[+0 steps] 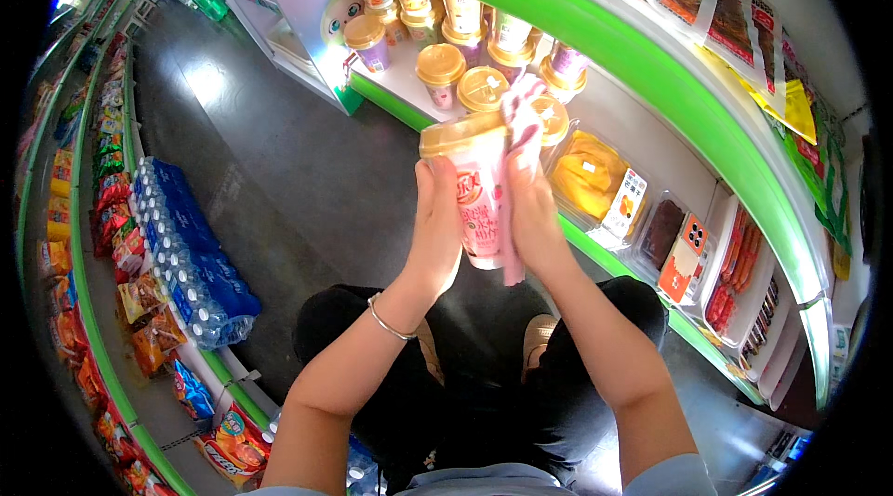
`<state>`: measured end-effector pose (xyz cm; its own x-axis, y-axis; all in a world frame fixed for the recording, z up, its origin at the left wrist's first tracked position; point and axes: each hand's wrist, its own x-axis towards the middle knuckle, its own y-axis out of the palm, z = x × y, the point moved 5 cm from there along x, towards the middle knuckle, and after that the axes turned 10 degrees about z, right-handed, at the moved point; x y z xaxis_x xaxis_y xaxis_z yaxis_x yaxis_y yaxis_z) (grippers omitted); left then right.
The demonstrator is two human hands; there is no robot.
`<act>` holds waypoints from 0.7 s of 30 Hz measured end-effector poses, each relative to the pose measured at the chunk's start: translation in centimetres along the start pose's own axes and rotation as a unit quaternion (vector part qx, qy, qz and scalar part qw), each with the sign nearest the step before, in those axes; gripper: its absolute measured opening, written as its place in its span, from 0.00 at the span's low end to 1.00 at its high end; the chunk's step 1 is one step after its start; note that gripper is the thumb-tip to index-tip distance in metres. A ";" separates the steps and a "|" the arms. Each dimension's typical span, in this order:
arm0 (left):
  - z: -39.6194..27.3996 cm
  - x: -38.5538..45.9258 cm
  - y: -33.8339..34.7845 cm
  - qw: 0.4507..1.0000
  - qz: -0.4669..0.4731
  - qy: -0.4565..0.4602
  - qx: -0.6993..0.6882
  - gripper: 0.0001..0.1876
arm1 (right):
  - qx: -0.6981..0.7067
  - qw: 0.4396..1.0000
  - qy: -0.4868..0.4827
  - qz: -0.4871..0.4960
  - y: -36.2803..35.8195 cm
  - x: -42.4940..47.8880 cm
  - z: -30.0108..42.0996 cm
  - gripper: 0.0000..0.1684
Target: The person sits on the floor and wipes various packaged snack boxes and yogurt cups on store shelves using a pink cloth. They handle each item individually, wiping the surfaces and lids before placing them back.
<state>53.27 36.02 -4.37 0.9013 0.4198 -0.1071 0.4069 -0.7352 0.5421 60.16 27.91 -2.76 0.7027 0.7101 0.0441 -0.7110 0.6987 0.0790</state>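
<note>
A pink lidded drink cup (pixel 478 210) is raised before me, its tan lid at the top. Around its left side wraps my left hand (pixel 436 224), a bracelet on the wrist. My right hand (pixel 534 210) grips a pink-and-white striped cloth (pixel 523 119), which lies against the cup's right side and hangs down along it. Just behind, on the lower shelf (pixel 628 126), stand several similar cups, among them one with a gold lid (pixel 441 67) and a purple one (pixel 368 43).
A green shelf edge (pixel 600 15) arches above the cups. Right of them sit a clear tray of yellow dried fruit (pixel 589 172), a phone (pixel 684 255) and sausage packs (pixel 739 273). Shrink-wrapped water bottles (pixel 188 252) stand across the aisle, beside shelves of bagged snacks (pixel 115 193).
</note>
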 end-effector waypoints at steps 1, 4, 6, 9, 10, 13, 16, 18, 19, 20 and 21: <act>-0.3 -0.2 0.3 1.000 -0.002 0.010 -0.014 0.22 | 0.109 0.992 0.064 0.020 0.0 0.2 -0.8 0.32; -0.8 -0.5 0.3 0.998 -0.006 0.035 0.048 0.24 | 0.250 0.956 0.156 -0.008 0.1 -0.1 -2.0 0.37; -0.5 -0.4 -0.4 0.998 -0.018 0.034 0.046 0.25 | 0.261 0.952 0.160 -0.015 1.0 -0.7 -2.1 0.38; -0.4 0.1 -1.2 0.998 -0.038 0.029 0.047 0.26 | 0.000 1.000 -0.027 0.010 2.5 -2.1 -0.8 0.36; -0.8 -0.1 -1.2 0.995 -0.049 0.048 0.079 0.26 | -0.172 0.981 -0.090 -0.005 3.2 -2.7 0.0 0.37; -1.6 -0.7 -2.2 0.958 -0.034 0.141 0.248 0.19 | -0.436 0.879 -0.190 0.034 4.6 -3.5 1.9 0.42; -1.6 -0.8 -1.2 0.962 -0.037 0.113 0.246 0.20 | -0.344 0.922 -0.175 0.027 3.3 -3.0 2.2 0.44; -0.6 -0.6 -0.9 0.992 -0.030 0.068 0.105 0.20 | -0.212 0.960 -0.181 -0.034 2.2 -2.5 2.4 0.39; -0.2 -0.6 -0.8 0.998 -0.030 0.046 0.036 0.20 | -0.101 0.988 -0.115 -0.020 1.8 -2.1 1.4 0.37; 0.2 -0.8 -0.9 0.999 -0.040 0.020 -0.002 0.23 | 0.011 0.999 -0.048 -0.005 1.6 -1.7 0.5 0.36; 0.3 -0.9 -1.0 0.999 -0.050 0.010 -0.006 0.27 | 0.122 0.992 0.020 0.007 1.4 -1.5 -0.5 0.35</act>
<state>52.13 36.24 -5.05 0.8528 0.5018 -0.1446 0.4930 -0.6824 0.5397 58.12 27.88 -3.23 0.6883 0.7254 0.0072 -0.6893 0.6510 0.3179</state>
